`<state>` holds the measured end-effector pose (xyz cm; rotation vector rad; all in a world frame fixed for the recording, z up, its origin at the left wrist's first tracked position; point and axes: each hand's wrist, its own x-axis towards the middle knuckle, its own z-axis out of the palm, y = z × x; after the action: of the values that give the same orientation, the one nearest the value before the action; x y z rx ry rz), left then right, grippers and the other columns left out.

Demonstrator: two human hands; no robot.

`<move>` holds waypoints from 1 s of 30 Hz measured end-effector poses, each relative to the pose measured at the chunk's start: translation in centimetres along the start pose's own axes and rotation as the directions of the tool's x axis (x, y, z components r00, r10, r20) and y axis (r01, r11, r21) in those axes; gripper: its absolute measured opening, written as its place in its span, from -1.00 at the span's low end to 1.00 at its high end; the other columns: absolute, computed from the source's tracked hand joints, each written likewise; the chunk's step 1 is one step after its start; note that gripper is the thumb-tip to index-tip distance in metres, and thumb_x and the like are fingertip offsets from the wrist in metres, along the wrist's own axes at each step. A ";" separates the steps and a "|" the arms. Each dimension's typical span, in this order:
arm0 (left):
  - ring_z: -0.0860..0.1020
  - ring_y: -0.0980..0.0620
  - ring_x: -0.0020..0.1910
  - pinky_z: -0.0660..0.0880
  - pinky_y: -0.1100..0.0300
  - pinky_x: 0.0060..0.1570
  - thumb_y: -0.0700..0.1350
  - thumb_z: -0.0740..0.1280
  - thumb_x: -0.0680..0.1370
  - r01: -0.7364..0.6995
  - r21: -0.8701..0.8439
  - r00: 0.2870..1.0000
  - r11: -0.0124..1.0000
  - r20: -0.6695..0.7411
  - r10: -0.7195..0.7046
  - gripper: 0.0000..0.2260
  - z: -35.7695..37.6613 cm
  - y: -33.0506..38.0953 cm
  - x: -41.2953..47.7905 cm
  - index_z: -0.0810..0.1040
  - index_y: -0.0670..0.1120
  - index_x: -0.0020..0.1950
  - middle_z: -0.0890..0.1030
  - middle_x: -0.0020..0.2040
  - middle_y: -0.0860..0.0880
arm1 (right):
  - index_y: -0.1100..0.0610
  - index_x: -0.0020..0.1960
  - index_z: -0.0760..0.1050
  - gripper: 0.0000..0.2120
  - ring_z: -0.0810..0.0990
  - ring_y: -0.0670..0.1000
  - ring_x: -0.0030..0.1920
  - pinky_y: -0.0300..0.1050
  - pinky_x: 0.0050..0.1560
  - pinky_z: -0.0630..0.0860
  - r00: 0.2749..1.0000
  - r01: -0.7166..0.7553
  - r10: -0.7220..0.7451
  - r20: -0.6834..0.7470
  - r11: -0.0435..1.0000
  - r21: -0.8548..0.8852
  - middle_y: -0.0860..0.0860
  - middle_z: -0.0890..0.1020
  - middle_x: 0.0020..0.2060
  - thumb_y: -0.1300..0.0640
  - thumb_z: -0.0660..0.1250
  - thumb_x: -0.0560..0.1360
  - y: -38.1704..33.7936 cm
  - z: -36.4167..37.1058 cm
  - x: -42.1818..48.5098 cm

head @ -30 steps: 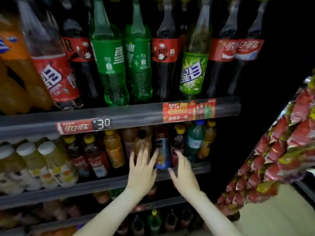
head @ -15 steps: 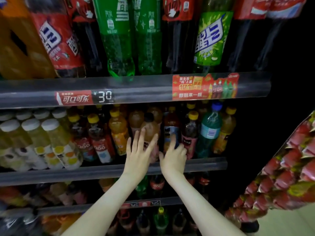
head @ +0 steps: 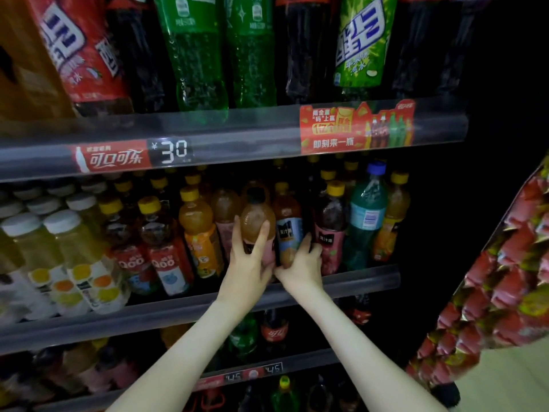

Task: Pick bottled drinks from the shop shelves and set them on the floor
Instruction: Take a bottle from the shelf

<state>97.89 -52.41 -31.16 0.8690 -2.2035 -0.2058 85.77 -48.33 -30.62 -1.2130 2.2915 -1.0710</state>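
Amber juice bottle (head: 257,221) with a black cap, on the middle shelf (head: 356,282), gripped by the left hand (head: 248,269), while the right hand (head: 300,267) closes around the neighbouring blue-labelled bottle (head: 288,230).

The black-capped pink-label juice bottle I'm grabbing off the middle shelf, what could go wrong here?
The black-capped pink-label juice bottle is held by the left hand in a tightly packed row; pulling it may topple the blue-label bottle the right hand touches. The clear shelf rail may catch its base.
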 end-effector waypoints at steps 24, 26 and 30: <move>0.35 -0.41 0.34 0.50 -0.19 0.16 -0.18 0.44 0.49 0.057 0.039 0.998 0.998 -0.010 -0.057 -0.10 0.3 0.3 0.6 -0.15 0.19 0.54 0.14 0.46 -0.39 | 0.21 0.49 0.07 -0.26 0.45 0.16 0.33 -0.11 0.12 0.47 0.963 0.191 -0.145 -0.229 0.962 0.196 0.15 0.34 0.38 0.23 0.42 0.46 2.6 2.4 -1.1; 0.41 -0.43 0.27 0.51 -0.21 0.12 -0.19 0.45 0.47 0.060 0.027 0.998 0.998 -0.032 -0.059 -0.08 0.3 0.6 0.6 -0.15 0.20 0.54 0.17 0.43 -0.42 | 0.18 0.51 0.06 -0.26 0.42 0.13 0.36 -0.09 0.16 0.48 0.958 0.195 -0.152 -0.241 0.967 0.165 0.13 0.32 0.40 0.18 0.41 0.48 2.8 2.2 -1.6; 0.39 -0.46 0.26 0.50 -0.20 0.14 -0.17 0.45 0.46 0.068 0.022 0.996 0.997 -0.061 -0.066 -0.03 0.2 0.8 0.8 -0.23 0.25 0.51 0.18 0.40 -0.44 | 0.10 0.55 -0.01 -0.21 0.33 0.08 0.42 -0.04 0.30 0.42 0.935 0.268 -0.227 -0.273 0.955 0.123 0.08 0.28 0.45 0.17 0.40 0.49 2.4 1.1 -2.2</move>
<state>96.92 -52.29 -30.53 0.9513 -2.1270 -0.1828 86.33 -46.26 -33.27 -1.3973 2.2197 -1.5541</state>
